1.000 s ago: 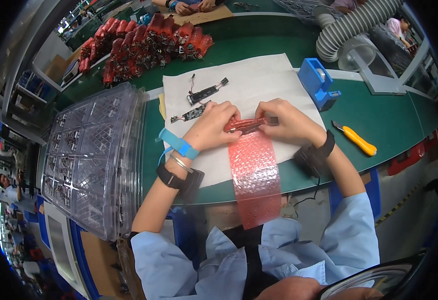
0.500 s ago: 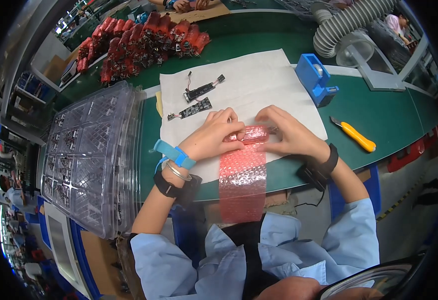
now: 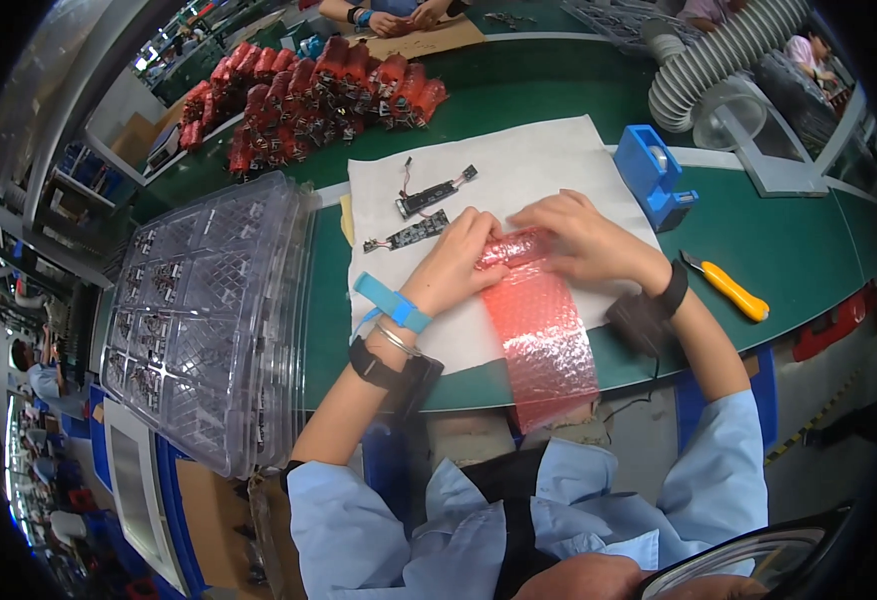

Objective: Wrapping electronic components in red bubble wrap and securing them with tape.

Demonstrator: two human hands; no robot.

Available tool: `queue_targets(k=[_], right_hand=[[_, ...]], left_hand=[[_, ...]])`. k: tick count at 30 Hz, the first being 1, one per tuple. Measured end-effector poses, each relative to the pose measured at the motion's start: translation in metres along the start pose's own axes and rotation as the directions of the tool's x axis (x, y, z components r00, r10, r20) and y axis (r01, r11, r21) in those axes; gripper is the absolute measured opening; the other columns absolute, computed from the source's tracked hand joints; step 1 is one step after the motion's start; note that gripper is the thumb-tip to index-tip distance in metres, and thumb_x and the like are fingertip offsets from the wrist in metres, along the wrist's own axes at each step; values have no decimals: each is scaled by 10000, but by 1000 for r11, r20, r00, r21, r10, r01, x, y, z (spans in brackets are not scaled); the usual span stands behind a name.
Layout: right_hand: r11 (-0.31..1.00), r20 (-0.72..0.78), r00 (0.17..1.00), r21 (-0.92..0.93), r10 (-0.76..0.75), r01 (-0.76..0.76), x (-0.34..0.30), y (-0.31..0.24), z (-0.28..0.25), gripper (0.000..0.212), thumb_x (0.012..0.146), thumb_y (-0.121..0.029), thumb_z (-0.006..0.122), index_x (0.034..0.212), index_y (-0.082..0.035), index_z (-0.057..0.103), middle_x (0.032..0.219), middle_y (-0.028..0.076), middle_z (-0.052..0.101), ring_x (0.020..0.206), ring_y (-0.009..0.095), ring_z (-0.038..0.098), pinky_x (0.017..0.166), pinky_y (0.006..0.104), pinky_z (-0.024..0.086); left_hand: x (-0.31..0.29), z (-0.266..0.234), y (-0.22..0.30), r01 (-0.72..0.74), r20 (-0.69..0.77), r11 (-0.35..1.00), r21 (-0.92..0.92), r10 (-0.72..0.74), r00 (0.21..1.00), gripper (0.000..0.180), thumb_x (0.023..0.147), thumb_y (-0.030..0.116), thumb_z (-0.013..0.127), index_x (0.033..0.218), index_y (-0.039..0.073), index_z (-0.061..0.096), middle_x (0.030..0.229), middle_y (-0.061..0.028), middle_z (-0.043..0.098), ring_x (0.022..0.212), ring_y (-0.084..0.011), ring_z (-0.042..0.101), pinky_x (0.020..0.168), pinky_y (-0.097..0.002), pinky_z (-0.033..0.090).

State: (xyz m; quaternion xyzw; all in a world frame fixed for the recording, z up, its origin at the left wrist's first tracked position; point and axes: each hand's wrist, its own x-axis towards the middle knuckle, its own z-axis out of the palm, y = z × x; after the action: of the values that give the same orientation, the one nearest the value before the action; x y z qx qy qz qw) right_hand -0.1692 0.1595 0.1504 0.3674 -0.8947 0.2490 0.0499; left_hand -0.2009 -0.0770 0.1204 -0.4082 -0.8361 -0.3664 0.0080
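A strip of pink bubble wrap (image 3: 540,335) runs from between my hands over the table's front edge, its far end rolled into a bundle. My left hand (image 3: 463,258) closes on the left end of that roll, thumb along its near side. Curled over the right end is my right hand (image 3: 583,240), its fingers partly blurred. What lies inside the roll is hidden. Two small circuit boards with short wired connectors rest just beyond my left hand: a black one (image 3: 428,198) and a speckled one (image 3: 418,231). Beneath everything is a white sheet (image 3: 498,150).
Clear plastic compartment trays (image 3: 208,300) are stacked at left. Many red-wrapped bundles (image 3: 328,95) lie in a far heap. At right are a blue tape dispenser (image 3: 648,175), a yellow-handled cutter (image 3: 733,288) and a grey hose (image 3: 723,60). Another person's hands (image 3: 403,20) work across the table.
The bubble wrap's loose end has swung to the right and the roll now slants. My right hand has come further over the roll's right end. The whole view has shifted slightly.
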Motion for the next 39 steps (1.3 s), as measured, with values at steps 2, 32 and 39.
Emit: queue_targets(k=[2,32,39], right_hand=[[997,-34,997,-56,-63,61,1,-5,7,494,748,-140,728,1212,-96,564,1130,96,619,1078,275,566,1017,433,360],[937,-212,966,342,148,-69,-6,16,31,302,755,-98,735,1039,-43,646,1018,123,665,930,312,632,1030,407,391],[900,-164,961,415,223,-137,-8,13,29,404,752,-114,746,1118,-51,588,1016,150,671,976,330,636,939,390,445]], left_hand=[[-2,2,-3,-6,-5,1000,27,6,1000,407,760,171,739,1033,18,479,982,-126,482,873,-271,528,775,-341,454],[-32,-76,-14,356,-125,930,-89,-365,923,291,754,150,763,976,-10,661,858,-57,646,840,-108,562,814,-261,455],[10,-44,25,141,-102,989,-43,-145,984,300,733,152,767,970,-1,665,875,-72,652,835,-144,580,783,-283,455]])
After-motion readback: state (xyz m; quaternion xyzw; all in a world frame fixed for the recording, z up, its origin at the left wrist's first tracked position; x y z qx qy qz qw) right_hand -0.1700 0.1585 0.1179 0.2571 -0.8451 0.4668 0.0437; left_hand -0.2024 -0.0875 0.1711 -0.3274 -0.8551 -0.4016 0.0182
